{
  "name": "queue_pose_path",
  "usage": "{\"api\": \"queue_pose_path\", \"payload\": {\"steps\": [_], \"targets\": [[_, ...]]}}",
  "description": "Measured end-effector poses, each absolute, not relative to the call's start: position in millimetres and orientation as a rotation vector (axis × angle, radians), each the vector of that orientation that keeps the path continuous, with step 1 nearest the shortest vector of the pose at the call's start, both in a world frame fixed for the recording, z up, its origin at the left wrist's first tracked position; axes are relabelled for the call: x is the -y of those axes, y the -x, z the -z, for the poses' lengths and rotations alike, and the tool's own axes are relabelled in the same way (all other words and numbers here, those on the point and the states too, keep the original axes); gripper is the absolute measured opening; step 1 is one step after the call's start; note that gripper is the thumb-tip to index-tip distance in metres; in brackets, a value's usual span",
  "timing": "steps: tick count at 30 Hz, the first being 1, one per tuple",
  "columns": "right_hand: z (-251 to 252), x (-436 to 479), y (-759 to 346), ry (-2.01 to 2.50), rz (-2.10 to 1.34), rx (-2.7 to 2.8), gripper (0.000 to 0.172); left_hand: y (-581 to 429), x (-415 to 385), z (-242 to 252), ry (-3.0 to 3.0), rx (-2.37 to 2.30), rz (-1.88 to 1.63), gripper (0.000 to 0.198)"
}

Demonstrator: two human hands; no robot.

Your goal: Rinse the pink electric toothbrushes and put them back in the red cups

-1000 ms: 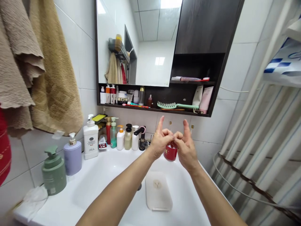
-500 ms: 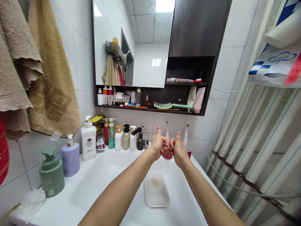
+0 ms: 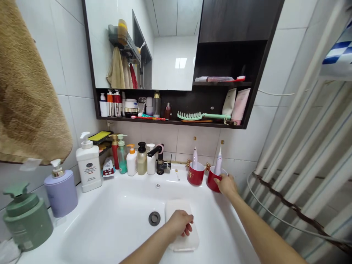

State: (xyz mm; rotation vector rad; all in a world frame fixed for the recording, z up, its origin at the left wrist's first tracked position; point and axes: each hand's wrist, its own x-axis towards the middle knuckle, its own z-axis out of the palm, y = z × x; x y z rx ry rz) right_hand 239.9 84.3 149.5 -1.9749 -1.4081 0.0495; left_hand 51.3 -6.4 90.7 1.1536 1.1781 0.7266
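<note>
My right hand (image 3: 227, 184) is at the right-hand red cup (image 3: 213, 184), with thumb and fingers closed around its near right side. A pale purple electric toothbrush (image 3: 218, 165) stands upright in that cup. To its left is a second red cup (image 3: 195, 177) holding another electric toothbrush (image 3: 195, 159). Low over the sink, my left hand (image 3: 180, 222) has its fingers curled in, with nothing visible in them. Beneath it is a white rectangular tray (image 3: 189, 242) in the basin, partly hidden by the hand.
A black faucet (image 3: 159, 159) rises behind the white sink (image 3: 115, 209). Several pump bottles line the left rim, including a purple one (image 3: 61, 194) and a green one (image 3: 27, 220). A mirror cabinet (image 3: 145, 123) overhangs the back; white radiator pipes (image 3: 299, 157) stand right.
Both hands were together in front, thumbs up. They have separated: the right has moved to the right-hand red cup and taken hold, the left has dropped over the tray. The view has shifted closer.
</note>
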Motion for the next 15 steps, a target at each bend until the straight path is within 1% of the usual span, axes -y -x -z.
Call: {"api": "queue_pose_path", "payload": {"steps": [6,12,15], "targets": [[-138,-46,-239,2.021,0.043,1.566,0.023,-47,13,-90,-1.184,-1.191,-0.741,0.019],[-126,19,-213,1.956,0.034,1.712,0.022,-43,21,-105,-1.272,-1.269,-0.892,0.015],[-114,38,-191,1.904,-0.012,1.771,0.02,-45,20,-111,-1.342,-1.319,-1.0,0.019]]}}
